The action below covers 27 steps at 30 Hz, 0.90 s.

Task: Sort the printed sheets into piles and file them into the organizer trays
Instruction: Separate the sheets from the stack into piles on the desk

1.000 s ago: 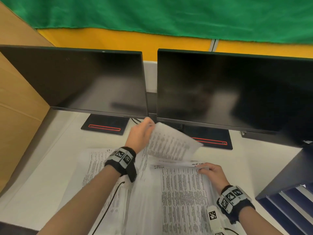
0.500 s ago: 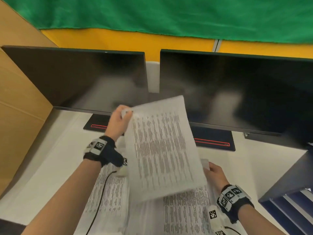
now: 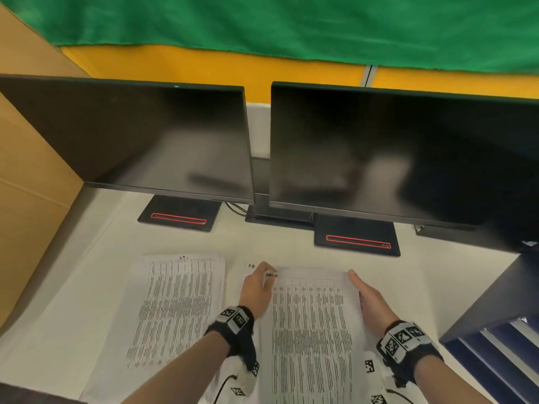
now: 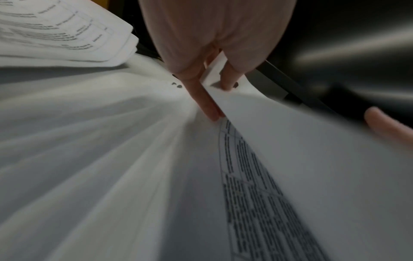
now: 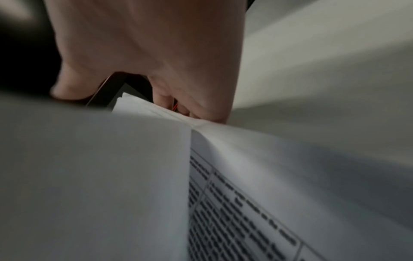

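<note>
Two piles of printed sheets lay on the white desk (image 3: pixel 73 301) in front of the monitors (image 3: pixel 145 141): the left pile (image 3: pixel 175 310) untouched, the right pile (image 3: pixel 312 345) bracketed by both forearms, with the dark blue organizer trays (image 3: pixel 510 354) at near right. Head view: left hand (image 3: pixel 258 290) at that pile's far left corner; right hand (image 3: pixel 372 304) released, straight fingers flat along its right edge. Only the left wrist view showed fingers (image 4: pixel 201 95) pinching the lifted top sheet (image 4: pixel 290 141); only the right wrist view showed several stacked sheet edges at the fingertips (image 5: pixel 214 118).

Left hand (image 3: pixel 256 290) pinching, right hand (image 3: pixel 370 301) flat, fingers (image 3: pixel 355 280) straight
</note>
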### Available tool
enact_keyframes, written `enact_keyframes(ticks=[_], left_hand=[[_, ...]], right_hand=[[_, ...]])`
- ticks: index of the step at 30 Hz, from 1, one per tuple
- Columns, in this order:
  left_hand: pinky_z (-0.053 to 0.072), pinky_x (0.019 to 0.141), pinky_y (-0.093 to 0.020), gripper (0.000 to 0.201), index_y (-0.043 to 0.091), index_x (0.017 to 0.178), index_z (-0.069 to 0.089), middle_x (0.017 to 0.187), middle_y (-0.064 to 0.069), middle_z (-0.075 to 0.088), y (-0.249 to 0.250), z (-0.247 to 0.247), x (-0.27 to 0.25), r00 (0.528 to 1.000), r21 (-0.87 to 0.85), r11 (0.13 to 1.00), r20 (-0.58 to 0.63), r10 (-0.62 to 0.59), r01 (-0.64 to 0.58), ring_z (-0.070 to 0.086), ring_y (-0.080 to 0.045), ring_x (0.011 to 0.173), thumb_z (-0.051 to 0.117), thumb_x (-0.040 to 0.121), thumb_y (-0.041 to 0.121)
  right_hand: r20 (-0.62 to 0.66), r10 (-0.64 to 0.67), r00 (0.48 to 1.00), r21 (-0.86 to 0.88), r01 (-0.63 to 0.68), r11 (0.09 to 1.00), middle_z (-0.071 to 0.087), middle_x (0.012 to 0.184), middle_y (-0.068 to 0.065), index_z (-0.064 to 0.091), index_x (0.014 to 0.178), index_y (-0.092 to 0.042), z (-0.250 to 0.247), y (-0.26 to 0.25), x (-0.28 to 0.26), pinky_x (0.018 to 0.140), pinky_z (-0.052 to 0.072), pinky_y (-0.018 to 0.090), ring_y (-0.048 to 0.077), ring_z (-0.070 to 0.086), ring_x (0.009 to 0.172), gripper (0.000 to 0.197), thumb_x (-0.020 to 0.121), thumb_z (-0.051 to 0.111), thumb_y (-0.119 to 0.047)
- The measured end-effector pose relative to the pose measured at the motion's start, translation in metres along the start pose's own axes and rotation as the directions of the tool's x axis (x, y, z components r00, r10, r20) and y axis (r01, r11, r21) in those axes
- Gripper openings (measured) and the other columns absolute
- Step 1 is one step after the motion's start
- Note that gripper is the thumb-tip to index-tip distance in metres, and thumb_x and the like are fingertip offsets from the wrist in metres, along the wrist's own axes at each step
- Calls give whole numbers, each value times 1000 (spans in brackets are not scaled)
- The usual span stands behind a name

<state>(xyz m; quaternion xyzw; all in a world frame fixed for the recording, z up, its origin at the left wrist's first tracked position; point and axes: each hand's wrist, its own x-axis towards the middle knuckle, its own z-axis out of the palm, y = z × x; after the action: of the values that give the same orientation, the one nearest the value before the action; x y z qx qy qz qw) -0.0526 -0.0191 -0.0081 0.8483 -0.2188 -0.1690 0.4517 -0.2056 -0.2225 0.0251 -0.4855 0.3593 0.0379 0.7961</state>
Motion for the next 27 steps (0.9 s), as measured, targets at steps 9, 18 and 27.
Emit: enact_keyframes(ticks=[9,18,27], left_hand=[[43,89,-38,24,11,98,62,99,-7,56,-3,-18,35,996,143,990,-91,15,-2,51,-24,96,39,97,16],[45,96,-36,24,18,104,67,119,-13,57,-14,-40,66,904,336,941,390,-177,39,57,-30,110,46,93,16],[47,88,-31,18,14,87,72,97,-10,59,-8,-47,65,957,317,948,279,-76,-17,56,-20,92,55,87,8]], right_hand=[[-99,-239,966,-258,207,944,74,85,13,75,76,-2,-24,11,21,91,49,42,37,65,95,14,73,67,9],[1,-188,982,-369,175,913,71,84,10,76,71,-4,-24,11,21,88,41,44,32,58,93,17,55,72,-11],[44,-165,985,-378,170,910,67,78,14,74,72,-4,-24,12,23,82,39,40,28,57,85,33,44,72,-22]])
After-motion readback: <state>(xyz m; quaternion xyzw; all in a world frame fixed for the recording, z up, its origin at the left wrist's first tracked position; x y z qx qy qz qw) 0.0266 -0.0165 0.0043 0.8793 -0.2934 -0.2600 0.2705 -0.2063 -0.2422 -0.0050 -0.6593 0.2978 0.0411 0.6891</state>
